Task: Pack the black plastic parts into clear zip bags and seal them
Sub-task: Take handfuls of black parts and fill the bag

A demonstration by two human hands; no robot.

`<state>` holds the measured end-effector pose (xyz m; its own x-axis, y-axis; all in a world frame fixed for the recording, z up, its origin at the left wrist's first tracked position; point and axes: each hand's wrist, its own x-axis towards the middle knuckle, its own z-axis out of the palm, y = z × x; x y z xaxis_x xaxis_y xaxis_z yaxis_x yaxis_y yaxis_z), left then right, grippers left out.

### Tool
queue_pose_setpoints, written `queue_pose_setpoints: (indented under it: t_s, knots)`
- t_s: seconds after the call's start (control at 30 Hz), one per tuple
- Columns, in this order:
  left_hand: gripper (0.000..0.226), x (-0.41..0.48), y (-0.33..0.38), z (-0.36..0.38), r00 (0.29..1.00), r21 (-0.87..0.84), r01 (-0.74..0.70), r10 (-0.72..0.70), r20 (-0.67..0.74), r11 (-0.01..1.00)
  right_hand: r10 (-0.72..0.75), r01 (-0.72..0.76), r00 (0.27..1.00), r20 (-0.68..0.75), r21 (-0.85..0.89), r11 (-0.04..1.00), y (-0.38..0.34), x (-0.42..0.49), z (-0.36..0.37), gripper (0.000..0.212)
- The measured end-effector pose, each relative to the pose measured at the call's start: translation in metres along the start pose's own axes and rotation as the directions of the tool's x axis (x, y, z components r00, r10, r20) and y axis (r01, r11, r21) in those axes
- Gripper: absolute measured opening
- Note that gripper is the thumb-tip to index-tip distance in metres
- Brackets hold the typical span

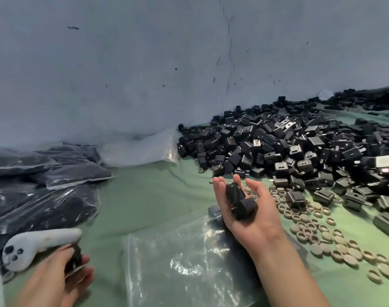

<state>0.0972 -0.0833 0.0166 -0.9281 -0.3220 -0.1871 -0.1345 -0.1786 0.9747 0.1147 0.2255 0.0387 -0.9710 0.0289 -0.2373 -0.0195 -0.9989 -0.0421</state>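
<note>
Head view: we are holding our right hand [253, 220] palm up with fingers loosely spread, and 2 black parts [240, 202] are lying on it. Our left hand [54, 280] is curling its fingers round 1 more black piece [74, 259]. Below the right hand a clear zip bag [184, 262] is lying flat on the green cloth [149, 191]. The big pile [299, 147] of parts is sitting at the right, beige rings [322, 235] beside it; filled bags [45, 173] are lying at the left.
</note>
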Motion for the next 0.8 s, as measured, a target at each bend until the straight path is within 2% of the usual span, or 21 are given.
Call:
queue_pose_setpoints:
  t_s: [0.1, 0.23, 0.43, 0.53, 0.63, 0.8]
  knots:
    - [0.016, -0.003, -0.010, 0.006, 0.995, -0.017, -0.102, 0.103, 0.014, 0.995, -0.023, 0.022, 1.000, 0.010, 0.042, 0.999, 0.007, 0.003, -0.004, 0.025]
    - [0.021, -0.005, -0.010, 0.028, 0.984, -0.135, -0.149, 0.160, 0.074, 0.980, -0.092, 0.091, 0.996, 0.012, 0.075, 0.993, 0.010, 0.004, -0.010, 0.015]
    - [0.022, -0.005, -0.012, 0.048, 0.947, -0.100, -0.290, 0.300, 0.112, 0.952, -0.282, 0.283, 0.959, -0.032, 0.068, 0.957, -0.024, -0.012, -0.015, 0.032]
    - [0.022, -0.005, -0.019, 0.048, 0.948, -0.062, -0.294, 0.300, 0.109, 0.954, -0.401, 0.395, 0.912, -0.090, -0.076, 0.915, -0.051, -0.022, -0.017, 0.043]
    - [0.022, -0.001, -0.025, 0.040, 0.959, -0.027, -0.264, 0.266, 0.102, 0.964, -0.493, 0.446, 0.860, -0.130, -0.279, 0.850, -0.071, -0.029, -0.016, 0.050]
    - [0.023, 0.005, -0.029, 0.027, 0.968, -0.003, -0.229, 0.229, 0.099, 0.973, -0.559, 0.418, 0.806, -0.195, -0.481, 0.770, -0.088, -0.028, -0.015, 0.037]
